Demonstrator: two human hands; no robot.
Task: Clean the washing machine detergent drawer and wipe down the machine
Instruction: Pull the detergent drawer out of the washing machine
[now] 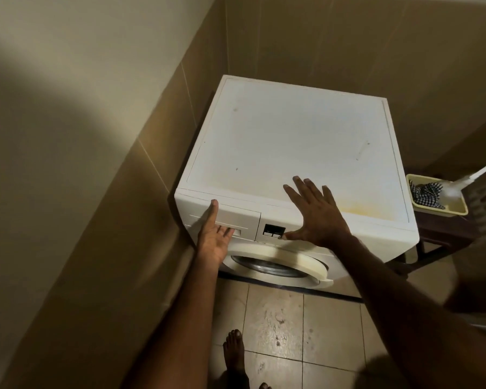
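The detergent drawer [225, 221] is sitting closed in the upper left corner of the washing machine [289, 153] front, just left of the small display panel [274, 231]. The left hand [215, 240] is reaching palm up to the drawer, its fingers tucking into the handle recess in a narrow, hooked grip while the thumb is lying straight up along the drawer face. The right hand [317, 216] is spreading wide and flat over the front edge of the machine's top, gripping nothing, with its thumb touching the panel just beside the display. The round door [278, 266] is showing below both hands. To the right of the machine, a yellow tray [458, 210] is holding a checked cloth [427, 193] and a white brush [460, 183]. A bare foot [235, 355] is standing on the tiled floor [278, 318].
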